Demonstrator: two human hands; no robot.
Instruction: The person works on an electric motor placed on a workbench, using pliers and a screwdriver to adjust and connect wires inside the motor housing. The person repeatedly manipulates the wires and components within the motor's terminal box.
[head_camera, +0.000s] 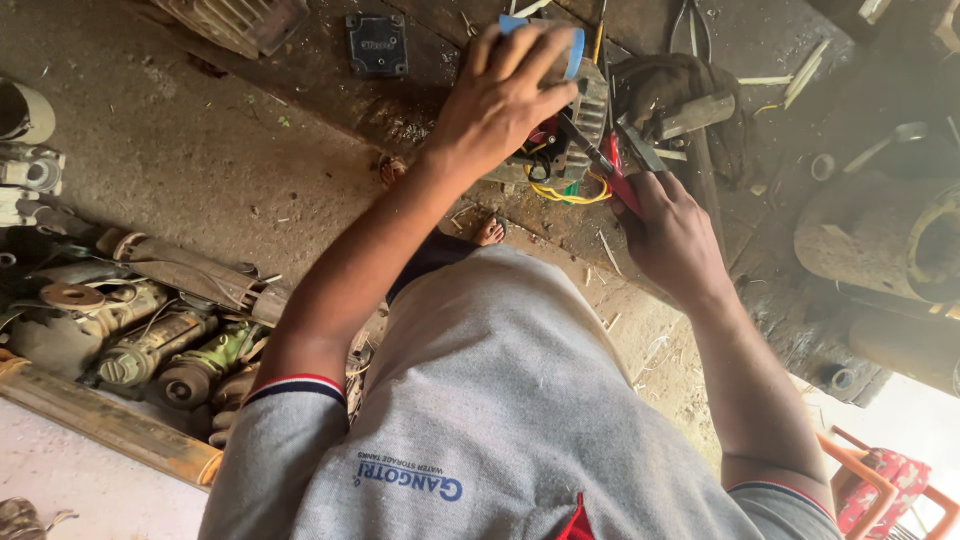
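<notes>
Two hands work one grey ribbed motor (585, 115) (yellow wires trailing).

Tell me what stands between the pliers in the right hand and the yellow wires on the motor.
Nothing visible does. The pliers in the right hand already reach the yellow wires; the left hand rests on top of the motor, not between them.

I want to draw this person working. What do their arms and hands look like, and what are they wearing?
Both arms are bare from above the elbow down, and the left hand and right hand wear no gloves, rings or watch. The person wears a grey short-sleeved shirt. Each sleeve ends in a striped cuff of red, white and dark blue. The shirt has blue print on it and a red patch at the picture's bottom edge.
</notes>
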